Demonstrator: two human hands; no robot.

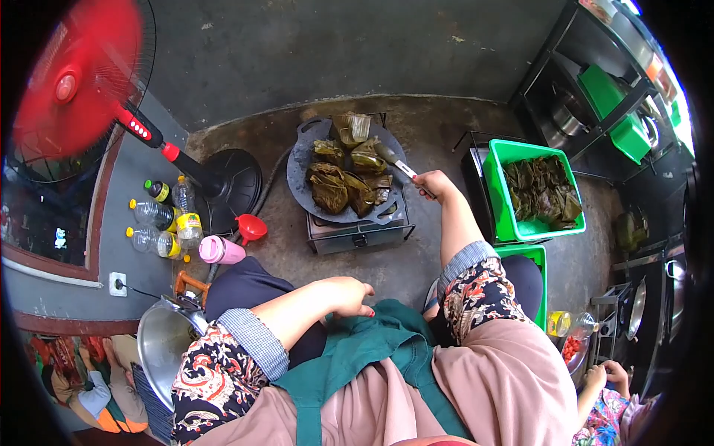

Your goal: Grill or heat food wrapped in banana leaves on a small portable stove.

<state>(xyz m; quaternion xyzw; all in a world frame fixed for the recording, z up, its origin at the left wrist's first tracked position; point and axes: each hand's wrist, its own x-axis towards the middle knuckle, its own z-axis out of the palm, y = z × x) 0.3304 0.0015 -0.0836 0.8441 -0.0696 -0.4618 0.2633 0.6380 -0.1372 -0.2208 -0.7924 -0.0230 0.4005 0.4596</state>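
Observation:
A round dark griddle pan point(304, 187) sits on a low gas stove point(357, 238) on the floor. Several banana-leaf parcels point(329, 192) lie on it, some browned, others greener. My right hand point(434, 185), at the pan's right side, grips the handle of a utensil, apparently tongs point(403, 167). The utensil's dark end touches or overlaps a greenish parcel point(368, 156) near the pan's upper right. My left hand point(352, 296) rests over my lap, above the green apron point(357, 345), with fingers apart and nothing in it.
A green plastic crate point(493, 192) of leaf parcels stands right, another green crate point(540, 256) below it. Left are plastic bottles point(189, 214), a pink tumbler point(223, 250), a red funnel point(252, 227), a standing fan point(184, 159) and a metal pot point(162, 351). Other people sit at both lower corners.

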